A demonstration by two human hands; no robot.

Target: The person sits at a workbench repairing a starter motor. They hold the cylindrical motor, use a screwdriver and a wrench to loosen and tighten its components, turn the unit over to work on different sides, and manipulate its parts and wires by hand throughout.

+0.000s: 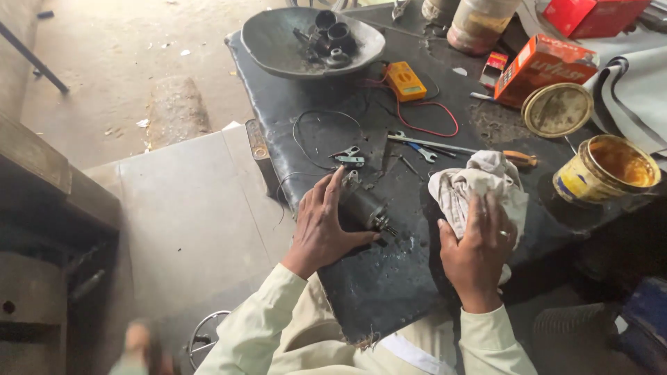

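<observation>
The left hand [321,226] lies over a small dark electric motor [363,206] on the near part of the black counter [389,278]. The fingers are spread and only loosely curled; the thumb reaches along the motor's near side, so the grip rests on the body more than it clamps it. The motor lies on its side. Its long axis runs from far left to near right, and the short shaft end pokes out to the right, just past the thumb tip.

The right hand [478,251] is flat and open, pressed down on a crumpled pale rag [479,182], with nothing closed inside its fingers. The rag sits just right of the motor, with a narrow strip of bare counter between them. The shaft end points towards this hand. The left hand is the one already on the motor; the right is near it but apart.

Farther off lie a pair of small pliers [347,155] and a loop of thin wire [326,135] beyond the left hand's fingertips, a spanner [417,143] and a screwdriver [517,158] beyond the rag, and an orange multimeter [406,81] with red leads. An open tin of yellow grease [606,170] stands at the right, its lid [556,110] just beyond it. A grey dish of dark parts [278,42] is at the far edge.
</observation>
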